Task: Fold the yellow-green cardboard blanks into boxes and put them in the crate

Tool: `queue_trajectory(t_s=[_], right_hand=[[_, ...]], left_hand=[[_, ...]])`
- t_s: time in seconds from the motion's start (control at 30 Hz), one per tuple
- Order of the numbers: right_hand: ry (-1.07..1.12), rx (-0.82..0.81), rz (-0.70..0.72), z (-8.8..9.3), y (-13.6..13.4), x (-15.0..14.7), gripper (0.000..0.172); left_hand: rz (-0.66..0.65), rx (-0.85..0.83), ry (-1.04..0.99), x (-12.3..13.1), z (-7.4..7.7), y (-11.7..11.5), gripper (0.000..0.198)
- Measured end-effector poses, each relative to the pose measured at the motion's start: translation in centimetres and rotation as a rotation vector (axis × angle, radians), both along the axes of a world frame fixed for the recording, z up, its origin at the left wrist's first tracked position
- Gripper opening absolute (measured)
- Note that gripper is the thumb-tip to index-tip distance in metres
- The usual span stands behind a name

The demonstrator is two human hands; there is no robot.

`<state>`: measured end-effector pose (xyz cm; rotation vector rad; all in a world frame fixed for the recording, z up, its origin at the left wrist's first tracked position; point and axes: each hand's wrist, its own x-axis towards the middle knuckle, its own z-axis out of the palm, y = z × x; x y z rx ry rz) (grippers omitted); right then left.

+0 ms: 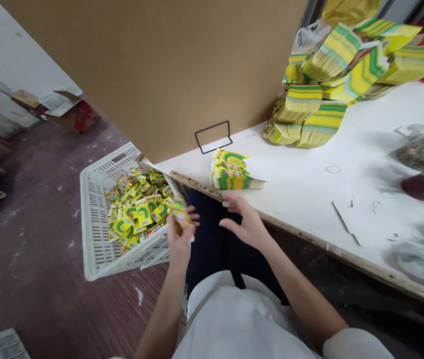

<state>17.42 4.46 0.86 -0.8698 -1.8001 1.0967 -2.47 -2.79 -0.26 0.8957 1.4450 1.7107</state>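
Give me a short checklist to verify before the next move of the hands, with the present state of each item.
1. Left hand grips a small yellow box: ok.
2. Box is above the white crate: ok.
3. Crate has room left: ok.
4. Right hand is open and holds nothing: ok.
5. Stack of flat cartons lies near the right hand: ok.
6. Box flaps are shut: cannot tell, blurred.

A crate [94, 224] full of small folded boxes [139, 209] stands on the floor [28, 259] left of the surface [309, 184], just beside its near corner. On that corner lies a small stack of flat cartons [232, 172], with a wire stand [213, 136] behind it against an upright cardboard sheet [167, 65]. Larger bundles of cartons [331, 85] are piled farther right at the back.
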Motion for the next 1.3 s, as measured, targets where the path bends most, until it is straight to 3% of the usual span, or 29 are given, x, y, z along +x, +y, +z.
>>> queue_trajectory(t_s=[0.07, 0.13, 0.2, 0.27, 0.4, 0.53, 0.63, 0.73, 0.83, 0.93, 1.03, 1.17, 1.3], right_hand=[[-0.064, 0.106, -0.232, 1.2, 2.9, 0.5, 0.030], [-0.177, 0.177, -0.447, 2.0, 6.3, 0.9, 0.021], [-0.367, 0.189, -0.590, 2.1, 9.4, 1.1, 0.022], [-0.548, 0.149, -0.636, 1.5, 11.6, 1.0, 0.021], [-0.666, 0.158, -0.604, -0.1, 13.5, 0.7, 0.021], [-0.640, 0.185, -0.541, 0.3, 13.6, 0.4, 0.018], [-0.558, 0.132, -0.507, 1.7, 12.3, 0.4, 0.019], [-0.378, 0.121, -0.426, 2.5, 8.9, 0.2, 0.021], [-0.226, 0.005, -0.137, 1.8, 3.7, -0.8, 0.018], [-0.048, -0.308, 0.261, -0.1, -1.5, -2.6, 0.019], [0.178, -0.465, 0.295, -1.7, -4.9, -4.3, 0.027], [0.181, -0.524, 0.262, -2.4, -5.3, -4.6, 0.051], [0.143, -0.496, 0.179, -1.9, -3.7, -3.3, 0.033]], left_hand=[[0.296, 0.074, -0.300, -0.9, -0.2, 0.4, 0.050], [0.434, -0.016, -0.496, -1.6, -0.4, 0.6, 0.047], [0.420, -0.153, -0.585, -1.5, -1.0, 0.4, 0.037], [0.342, -0.218, -0.594, -0.9, -1.6, -0.1, 0.029], [0.227, -0.278, -0.587, 1.0, -2.5, -0.7, 0.034], [0.148, -0.306, -0.586, 2.1, -2.3, -0.3, 0.039], [0.010, -0.260, -0.506, 2.7, -2.1, -0.2, 0.044], [-0.127, -0.158, -0.419, 3.4, -1.8, -0.2, 0.057], [-0.128, -0.007, -0.385, 4.0, -1.1, 0.0, 0.069], [-0.014, 0.101, -0.390, 4.4, -0.2, 0.3, 0.067], [0.094, 0.119, -0.407, 4.4, 0.2, 0.6, 0.057], [0.154, -0.023, -0.340, 4.2, -0.6, 0.4, 0.057], [0.140, -0.083, -0.259, 4.3, -1.5, -0.3, 0.053]])
